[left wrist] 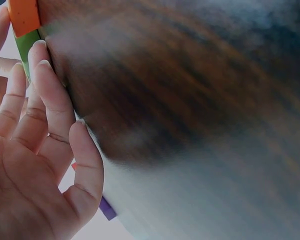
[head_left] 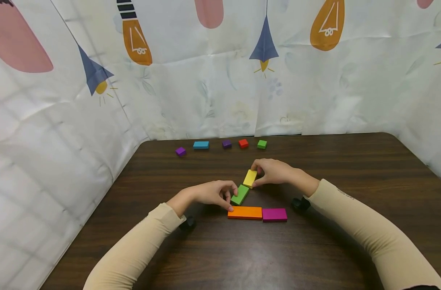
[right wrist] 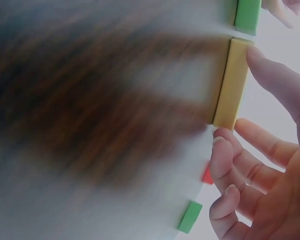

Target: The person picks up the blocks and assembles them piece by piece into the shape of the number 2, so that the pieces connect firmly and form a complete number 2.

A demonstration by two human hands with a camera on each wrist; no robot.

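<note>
In the head view, a yellow block (head_left: 250, 178) lies slanted on the table, and my right hand (head_left: 274, 172) pinches it lengthwise, thumb at the near end and fingers at the far end. The right wrist view shows this yellow block (right wrist: 231, 85) too. Just below it sits a green block (head_left: 240, 195), slanted in nearly the same line. My left hand (head_left: 213, 193) touches the green block with a fingertip, while its thumb rests at the left end of an orange block (head_left: 245, 212). A magenta block (head_left: 274, 214) continues the orange one to the right.
Along the dark wooden table (head_left: 242, 257)'s far edge lie two purple blocks (head_left: 181, 151), a blue block (head_left: 201, 145), a red block (head_left: 243, 143) and a small green block (head_left: 261, 144). A patterned white curtain (head_left: 220, 80) hangs behind.
</note>
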